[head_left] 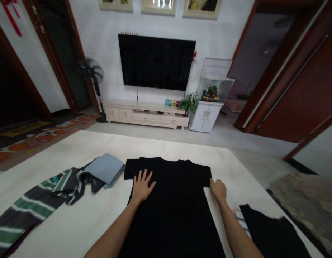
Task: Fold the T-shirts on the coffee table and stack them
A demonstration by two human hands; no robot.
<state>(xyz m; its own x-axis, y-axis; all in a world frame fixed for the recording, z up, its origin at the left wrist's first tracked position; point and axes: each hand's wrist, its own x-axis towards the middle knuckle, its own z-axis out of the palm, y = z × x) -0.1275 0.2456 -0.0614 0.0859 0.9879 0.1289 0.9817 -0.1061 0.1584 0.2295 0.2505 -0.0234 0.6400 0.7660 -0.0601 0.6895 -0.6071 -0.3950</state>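
A black T-shirt point(174, 200) lies spread on the pale table, its collar toward the far side and its lower part running out of view at the bottom. My left hand point(142, 187) rests flat near the left armpit of the shirt, fingers spread. At the opposite side, my right hand point(218, 189) has its fingers closed at the lower corner of the right sleeve. The fingertips there are partly hidden, but they appear to pinch the sleeve's edge.
On the left of the table point(101, 143) lie a folded blue-grey cloth point(105, 167) and a green, grey and white striped garment point(34, 206). Another black garment point(276, 233) lies at the right, over something striped. Beyond stand a TV cabinet point(146, 116) and a fan point(94, 71).
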